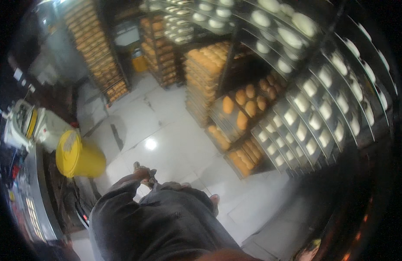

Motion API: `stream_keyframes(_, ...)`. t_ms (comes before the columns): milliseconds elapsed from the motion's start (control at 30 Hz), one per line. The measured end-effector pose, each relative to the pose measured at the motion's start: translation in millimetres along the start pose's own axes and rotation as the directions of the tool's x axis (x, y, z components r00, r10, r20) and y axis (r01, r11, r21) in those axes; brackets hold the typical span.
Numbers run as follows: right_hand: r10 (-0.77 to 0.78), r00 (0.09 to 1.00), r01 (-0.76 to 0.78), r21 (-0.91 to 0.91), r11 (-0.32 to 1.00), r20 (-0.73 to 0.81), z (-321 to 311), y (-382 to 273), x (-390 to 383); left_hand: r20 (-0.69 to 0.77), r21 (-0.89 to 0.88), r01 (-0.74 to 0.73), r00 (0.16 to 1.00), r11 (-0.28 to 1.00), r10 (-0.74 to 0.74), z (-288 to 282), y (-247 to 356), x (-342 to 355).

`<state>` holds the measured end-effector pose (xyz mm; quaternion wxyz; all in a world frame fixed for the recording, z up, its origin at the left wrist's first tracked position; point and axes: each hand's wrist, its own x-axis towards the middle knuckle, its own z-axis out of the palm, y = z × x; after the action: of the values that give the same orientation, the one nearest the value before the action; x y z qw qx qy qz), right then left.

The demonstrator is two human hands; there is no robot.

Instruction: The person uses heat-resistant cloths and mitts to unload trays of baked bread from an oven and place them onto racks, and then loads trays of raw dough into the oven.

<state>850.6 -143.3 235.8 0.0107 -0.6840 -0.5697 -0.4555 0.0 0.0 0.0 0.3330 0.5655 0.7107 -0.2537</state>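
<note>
Hands are hidden beneath the person's dark clothing [166, 226], their grip impossible to tell; nearest stands a yellow bin [79, 157], just left on the white tiled floor [175, 130]. Ahead, rack trays [296, 117] hold pale dough pieces, others golden baked buns [242, 104].

Commercial bakery, production or storage area. Tall wheeled racks [322, 100] hold metal trays of pale unbaked dough pieces [301, 102], other racks [101, 52] are stacked with golden baked buns [240, 102]. White tiled floor [166, 130] with glare, a yellow bin [79, 156] beside a steel counter [35, 191] at left, a white machine [25, 124] on it.
</note>
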Motion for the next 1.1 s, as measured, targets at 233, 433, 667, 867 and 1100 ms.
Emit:
stream_keyframes(233,0.380,0.713,-0.421,-0.073,0.904,0.589,4,-10,-6,0.116,0.352,0.034,0.990,0.935,-0.079,36,-37,57)
stream_keyframes(433,0.340,0.794,-0.395,0.002,0.919,0.504,-1,-4,-17,0.177,0.362,-0.086,0.984,0.928,0.022,19,-28,52)
stream_keyframes(667,0.519,0.400,-0.743,-0.064,0.666,0.756,-35,-32,17,0.058,0.118,-0.329,0.944,0.937,0.324,-20,-15,43)
stream_keyframes(867,0.543,0.576,-0.566,-0.180,0.804,0.611,-23,-38,30,0.071,0.187,-0.269,0.963,0.945,0.260,-3,-43,93)
stream_keyframes(1100,0.601,0.490,-0.569,-0.291,0.769,0.631,-29,-41,18,0.033,0.303,-0.123,0.992,0.945,0.119,-4,-49,158)
